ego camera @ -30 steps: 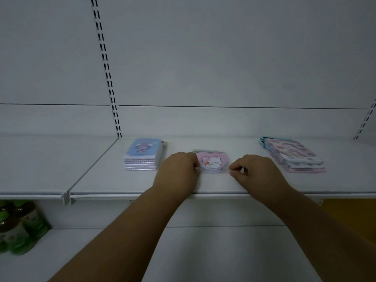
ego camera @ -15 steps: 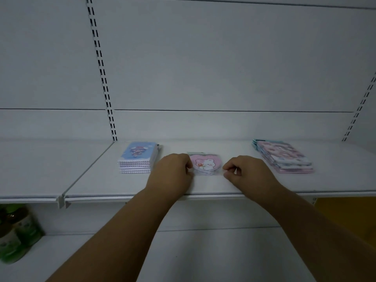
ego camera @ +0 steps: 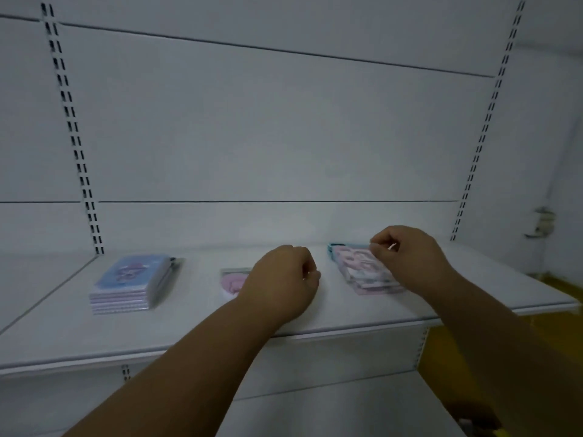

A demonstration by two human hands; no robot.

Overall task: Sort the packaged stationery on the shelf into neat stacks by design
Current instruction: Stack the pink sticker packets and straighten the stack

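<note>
A neat stack of blue packs [ego camera: 132, 280] lies at the left of the white shelf [ego camera: 195, 329]. A pink heart-shaped pack [ego camera: 232, 282] sits in the middle, its right part hidden behind my left hand [ego camera: 284, 283], whose fingers are curled and hold nothing I can see. At the right lies a fanned, uneven stack of pink and teal packs [ego camera: 362, 271]. My right hand [ego camera: 410, 258] hovers over its far right side with fingers curled, thumb and forefinger together at the top pack's edge. Blur hides whether they pinch it.
The white back panel has slotted uprights [ego camera: 75, 137] at the left and right. A lower shelf [ego camera: 315, 411] lies below. A yellow floor patch [ego camera: 454, 342] shows at the right, past the shelf's end.
My right hand has moved right from beside the heart pack to the fanned stack. My left hand has shifted right, past the heart pack. The view has turned rightward.
</note>
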